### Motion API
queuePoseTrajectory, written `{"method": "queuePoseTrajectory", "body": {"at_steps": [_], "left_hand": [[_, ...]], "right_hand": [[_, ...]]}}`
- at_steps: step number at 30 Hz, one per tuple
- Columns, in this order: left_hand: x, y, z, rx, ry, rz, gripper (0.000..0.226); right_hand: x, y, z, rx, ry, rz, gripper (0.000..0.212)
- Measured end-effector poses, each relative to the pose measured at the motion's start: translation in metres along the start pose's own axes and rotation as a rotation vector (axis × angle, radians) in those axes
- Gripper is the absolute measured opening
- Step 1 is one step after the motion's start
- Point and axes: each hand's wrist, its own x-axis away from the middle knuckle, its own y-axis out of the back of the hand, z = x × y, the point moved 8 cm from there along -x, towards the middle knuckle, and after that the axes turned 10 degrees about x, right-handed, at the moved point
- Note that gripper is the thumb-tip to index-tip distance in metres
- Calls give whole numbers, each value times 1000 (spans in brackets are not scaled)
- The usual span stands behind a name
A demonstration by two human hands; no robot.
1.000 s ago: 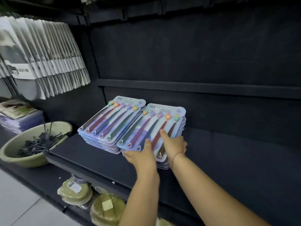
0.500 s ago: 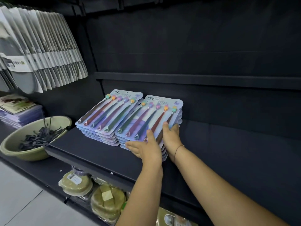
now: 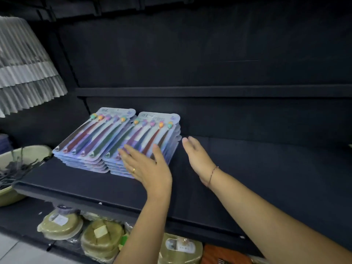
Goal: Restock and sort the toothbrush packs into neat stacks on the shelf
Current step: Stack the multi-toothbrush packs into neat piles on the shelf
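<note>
the left hand (image 3: 150,166) lies flat on the near end of the right stack (image 3: 158,134) of toothbrush packs, fingers straight and spread, gripping nothing. the right hand (image 3: 198,159) is open too (palm turned toward the packs), just beside that stack's right edge but apart from it. the left stack (image 3: 95,134) touches the right one on the dark shelf (image 3: 76,185).
</note>
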Motion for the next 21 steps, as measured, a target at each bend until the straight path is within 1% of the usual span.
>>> {"method": "queuePoseTrajectory", "body": {"at_steps": [2,3,4,6,9,12,14,16,17,19,21], "left_hand": [[28,-24,-20,-19,-154,161,68],[47,-41,-26,14,-186,270,64],[69,-59,-31,65,-171,389,61],[120,-99,-36,152,-24,613,56],[200,-159,-46,206,224,872,55],[274,-219,-72,280,425,1123,56],[315,-249,-100,333,530,1239,51],[349,-274,-129,371,616,1329,65],[364,-284,-144,406,667,1372,69],[387,-304,-166,476,749,1430,68],[400,-320,-178,479,760,1441,69]], "right_hand": [[27,56,0,115,51,-68,54],[42,90,-1,171,79,-121,51],[57,126,-3,223,108,-190,49],[92,206,-8,311,148,-372,44],[157,319,-6,443,209,-708,36],[223,399,-11,540,215,-977,37],[258,430,-22,587,205,-1127,37],[282,447,-36,615,204,-1266,35],[288,455,-44,613,173,-1309,39],[291,472,-62,589,38,-1333,50],[286,486,-82,465,-58,-1265,58]]}}
